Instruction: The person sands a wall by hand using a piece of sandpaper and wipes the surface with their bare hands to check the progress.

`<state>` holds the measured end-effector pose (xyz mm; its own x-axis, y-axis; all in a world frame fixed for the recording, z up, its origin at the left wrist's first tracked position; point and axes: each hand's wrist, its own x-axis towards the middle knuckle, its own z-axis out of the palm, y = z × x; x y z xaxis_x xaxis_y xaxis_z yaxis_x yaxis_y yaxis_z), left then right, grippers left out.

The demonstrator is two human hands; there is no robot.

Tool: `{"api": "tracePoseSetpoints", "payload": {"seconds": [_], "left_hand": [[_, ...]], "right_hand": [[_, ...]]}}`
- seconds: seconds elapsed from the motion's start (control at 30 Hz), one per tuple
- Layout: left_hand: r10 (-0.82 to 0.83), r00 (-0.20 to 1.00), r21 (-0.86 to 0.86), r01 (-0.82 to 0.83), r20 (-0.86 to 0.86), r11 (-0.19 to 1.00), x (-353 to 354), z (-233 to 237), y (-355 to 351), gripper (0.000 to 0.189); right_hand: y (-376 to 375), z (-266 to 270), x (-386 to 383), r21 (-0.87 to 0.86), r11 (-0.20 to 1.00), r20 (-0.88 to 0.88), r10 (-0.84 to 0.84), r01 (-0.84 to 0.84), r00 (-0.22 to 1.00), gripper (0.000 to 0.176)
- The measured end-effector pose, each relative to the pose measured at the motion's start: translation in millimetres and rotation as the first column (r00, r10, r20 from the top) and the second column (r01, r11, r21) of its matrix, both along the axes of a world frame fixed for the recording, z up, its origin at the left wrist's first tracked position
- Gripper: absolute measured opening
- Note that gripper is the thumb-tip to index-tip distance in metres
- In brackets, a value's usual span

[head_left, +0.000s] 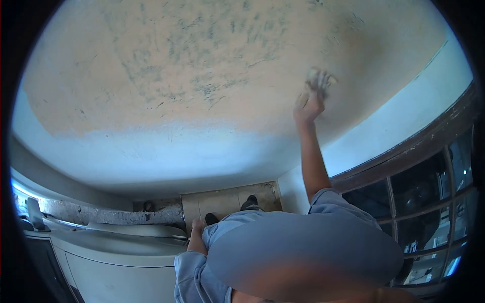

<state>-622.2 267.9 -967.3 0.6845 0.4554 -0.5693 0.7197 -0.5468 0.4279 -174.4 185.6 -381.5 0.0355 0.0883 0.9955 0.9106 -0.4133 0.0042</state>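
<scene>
My right hand (314,101) is raised at the end of an outstretched arm, up against the wall (242,86). Its fingers close over a small pale yellowish pad (331,80), perhaps a sponge; motion blur hides its exact kind. Around the hand the wall's surface is tan, with dark scuffs and scratches spread to the left and above. Low at my side hangs my left hand (197,225), near the edge of a pale cabinet-like unit (126,247). Its fingers are too small and partly hidden to read.
A dark-framed window with several panes (419,187) stands to the right. Below the tan area runs a white band of wall (202,151). My shoes (212,218) rest on the tiled floor (222,200), beside a rough ledge (156,214) at left.
</scene>
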Motion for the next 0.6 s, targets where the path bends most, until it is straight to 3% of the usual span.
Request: {"api": "tracePoseSetpoints", "payload": {"seconds": [0.07, 0.1, 0.13, 0.17, 0.2, 0.23, 0.27, 0.3, 0.33, 0.37, 0.4, 0.47, 0.5, 0.57, 0.6], "left_hand": [[0.225, 0.974, -0.178, -0.218, 0.021, 0.96, -6, -27, 8, 0.055], [0.1, 0.993, -0.042, -0.102, -0.06, 0.994, -5, -52, 12, 0.054], [0.075, 0.995, -0.032, -0.077, -0.066, 0.997, -14, -55, 10, 0.054], [0.006, 1.0, 0.0, -0.006, 0.003, 1.0, -19, -56, 8, 0.053], [-0.057, 0.996, 0.037, 0.054, 0.075, 0.998, -15, -54, 12, 0.052], [-0.012, 1.0, -0.031, 0.013, 0.027, 0.999, -10, -38, 11, 0.051], [-0.023, 0.999, -0.024, 0.023, 0.022, 0.999, -6, -32, 9, 0.051], [0.013, 1.0, -0.064, -0.014, -0.016, 0.998, -5, -29, 7, 0.048], [0.049, 0.997, -0.102, -0.054, -0.052, 0.993, -4, -28, 6, 0.046], [-0.165, 0.981, -0.019, 0.164, -0.097, 0.986, 0, -32, 9, 0.045], [-0.168, 0.982, -0.018, 0.167, -0.091, 0.986, 2, -46, 4, 0.045], [-0.099, 0.987, 0.21, 0.071, 0.124, 0.975, 10, -60, -2, 0.045], [-0.091, 0.988, 0.223, 0.061, 0.125, 0.973, 17, -57, 9, 0.045], [-0.215, 0.972, 0.01, 0.215, 0.096, 0.977, 1, -52, 26, 0.048], [-0.153, 0.988, 0.0, 0.153, 0.005, 0.988, 0, -46, 29, 0.049]], "right_hand": [[4, 74, 7, -0.037, 0.998, 0.183, -0.035, 0.042, 0.983, 0.041], [18, 120, 14, 0.031, 1.0, 0.164, -0.001, -0.004, 0.986, 0.046], [14, 168, 3, -0.012, 1.0, -0.12, 0.0, -0.002, 0.993, 0.044], [9, 205, -6, -0.046, 0.999, -0.392, -0.004, -0.015, 0.92, 0.042], [16, 224, -5, -0.034, 0.999, -0.39, -0.015, 0.002, 0.921, 0.042], [29, 238, -5, 0.093, 0.996, -0.047, -0.014, 0.018, 0.999, 0.04], [38, 241, -7, 0.209, 0.978, 0.294, -0.059, -0.004, 0.954, 0.038], [36, 202, -9, 0.058, 0.991, 0.029, -0.126, 0.125, 0.992, 0.039], [31, 142, -12, -0.122, 0.972, -0.221, -0.226, 0.203, 0.949, 0.039], [36, 100, -19, 0.004, 0.998, 0.151, -0.055, 0.055, 0.987, 0.038], [34, 42, -19, -0.092, 0.991, 0.119, -0.086, 0.098, 0.989, 0.038], [30, -28, -10, -0.096, 0.995, 0.158, 0.034, -0.019, 0.987, 0.038], [31, -6, -5, -0.084, 0.996, 0.161, 0.042, -0.029, 0.986, 0.038], [11, 71, 3, -0.187, 0.979, 0.242, -0.027, 0.074, 0.97, 0.039], [9, 120, 10, -0.067, 0.996, 0.289, -0.038, 0.059, 0.957, 0.037]]}}
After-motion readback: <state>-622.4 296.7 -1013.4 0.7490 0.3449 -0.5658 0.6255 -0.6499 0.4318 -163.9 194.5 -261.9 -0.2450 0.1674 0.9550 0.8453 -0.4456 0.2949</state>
